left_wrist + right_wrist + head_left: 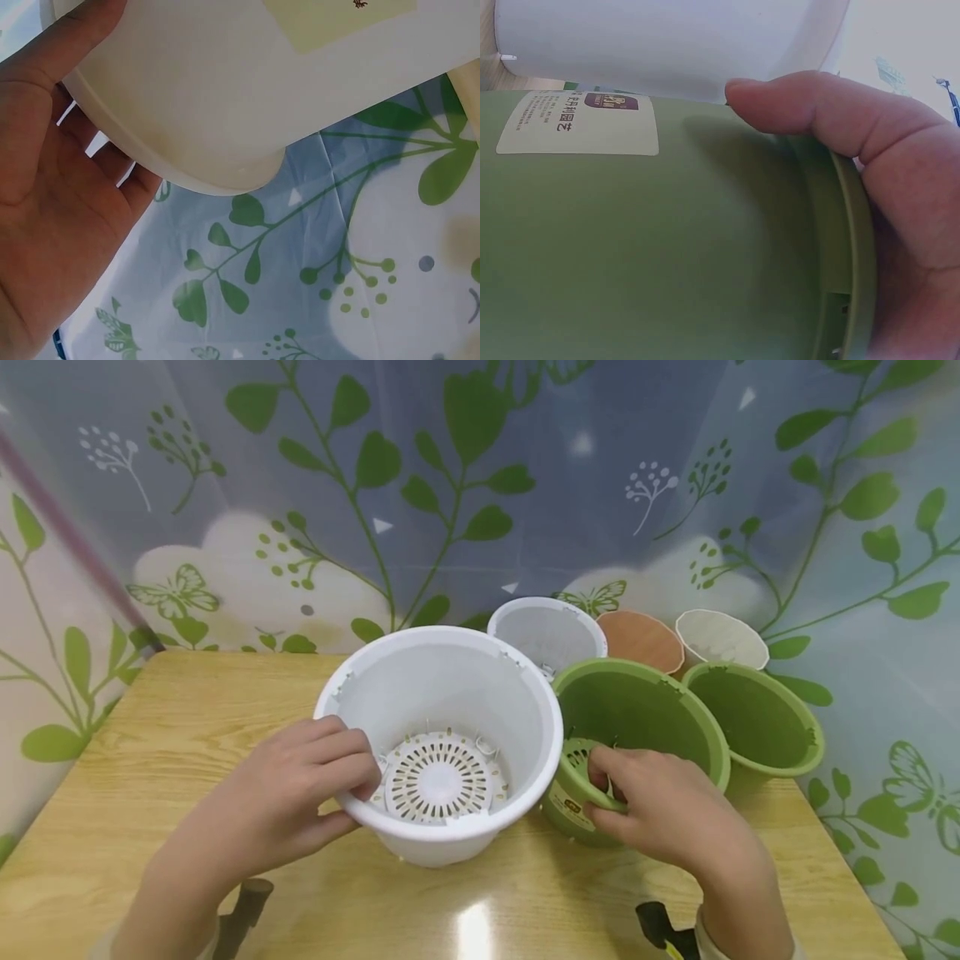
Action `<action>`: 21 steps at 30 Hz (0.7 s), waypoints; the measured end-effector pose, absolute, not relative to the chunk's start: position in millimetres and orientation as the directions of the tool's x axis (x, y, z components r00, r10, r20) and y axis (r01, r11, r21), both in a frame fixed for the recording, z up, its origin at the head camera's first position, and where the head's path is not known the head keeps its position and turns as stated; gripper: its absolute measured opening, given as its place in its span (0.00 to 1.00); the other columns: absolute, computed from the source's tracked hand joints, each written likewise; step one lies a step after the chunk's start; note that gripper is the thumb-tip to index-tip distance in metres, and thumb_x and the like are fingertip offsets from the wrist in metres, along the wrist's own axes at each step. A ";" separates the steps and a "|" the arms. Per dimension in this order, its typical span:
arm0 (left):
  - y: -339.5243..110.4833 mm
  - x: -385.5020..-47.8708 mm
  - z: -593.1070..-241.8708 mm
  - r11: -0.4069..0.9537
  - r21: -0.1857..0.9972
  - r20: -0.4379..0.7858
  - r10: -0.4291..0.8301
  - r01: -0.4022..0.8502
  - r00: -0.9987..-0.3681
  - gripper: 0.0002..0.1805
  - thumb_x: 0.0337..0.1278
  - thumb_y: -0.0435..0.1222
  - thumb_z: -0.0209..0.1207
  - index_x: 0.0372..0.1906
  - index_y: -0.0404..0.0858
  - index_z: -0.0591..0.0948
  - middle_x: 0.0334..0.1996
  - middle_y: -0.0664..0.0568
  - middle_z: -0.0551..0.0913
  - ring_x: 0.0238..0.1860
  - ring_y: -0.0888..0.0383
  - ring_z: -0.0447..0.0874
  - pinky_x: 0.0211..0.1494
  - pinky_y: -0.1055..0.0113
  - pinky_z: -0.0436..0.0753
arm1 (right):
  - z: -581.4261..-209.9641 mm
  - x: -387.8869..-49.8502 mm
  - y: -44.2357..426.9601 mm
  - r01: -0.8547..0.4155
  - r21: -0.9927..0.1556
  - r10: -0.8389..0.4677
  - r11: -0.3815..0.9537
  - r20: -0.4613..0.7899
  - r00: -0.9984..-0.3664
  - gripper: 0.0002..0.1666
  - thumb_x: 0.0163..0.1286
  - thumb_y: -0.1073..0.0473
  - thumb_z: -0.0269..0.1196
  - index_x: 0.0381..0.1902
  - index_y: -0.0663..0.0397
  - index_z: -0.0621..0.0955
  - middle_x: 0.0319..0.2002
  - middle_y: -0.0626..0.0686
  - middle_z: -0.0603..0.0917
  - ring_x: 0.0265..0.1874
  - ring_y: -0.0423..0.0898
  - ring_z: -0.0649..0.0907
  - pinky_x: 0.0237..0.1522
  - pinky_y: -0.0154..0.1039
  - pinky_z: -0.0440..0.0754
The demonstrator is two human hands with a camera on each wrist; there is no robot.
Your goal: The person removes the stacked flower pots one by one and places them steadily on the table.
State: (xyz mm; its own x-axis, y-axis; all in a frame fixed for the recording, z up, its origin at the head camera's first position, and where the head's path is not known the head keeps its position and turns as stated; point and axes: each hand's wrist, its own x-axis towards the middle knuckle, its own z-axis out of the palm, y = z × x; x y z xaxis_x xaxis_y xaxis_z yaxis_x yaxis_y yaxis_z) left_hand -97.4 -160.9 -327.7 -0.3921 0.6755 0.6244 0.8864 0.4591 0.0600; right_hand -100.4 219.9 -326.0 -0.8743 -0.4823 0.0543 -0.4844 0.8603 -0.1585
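Observation:
A large white plastic flowerpot (pixel 450 685) stands on the wooden table, its slotted round base showing inside. My left hand (pixel 300 785) grips its near-left rim, fingers over the edge and thumb outside; the left wrist view shows the pot's outer wall (pixel 195 97). Right beside it is a green flowerpot (pixel 637 702) with a slotted base inside. With my right hand (pixel 667 810) I hold its near rim, fingers inside and thumb outside. A pale label (pixel 577 127) sits on the green pot's wall in the right wrist view.
Behind stand a smaller white pot (pixel 547 627), an orange-brown pot (pixel 641 642) and a cream pot (pixel 722 639). Another green pot (pixel 757 718) stands at the right. A leaf-patterned curtain (pixel 450 485) rises behind the wooden table (pixel 217 710).

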 end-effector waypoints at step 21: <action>-157.2 -98.4 -327.2 0.462 0.118 0.603 0.670 0.879 -0.433 0.18 0.38 0.43 0.75 0.34 0.49 0.77 0.37 0.65 0.75 0.39 0.64 0.70 0.46 0.74 0.68 | -317.7 -96.7 223.7 -0.436 -0.176 -0.437 0.883 0.037 -0.899 0.19 0.59 0.31 0.66 0.39 0.30 0.75 0.26 0.34 0.73 0.26 0.35 0.73 0.26 0.37 0.69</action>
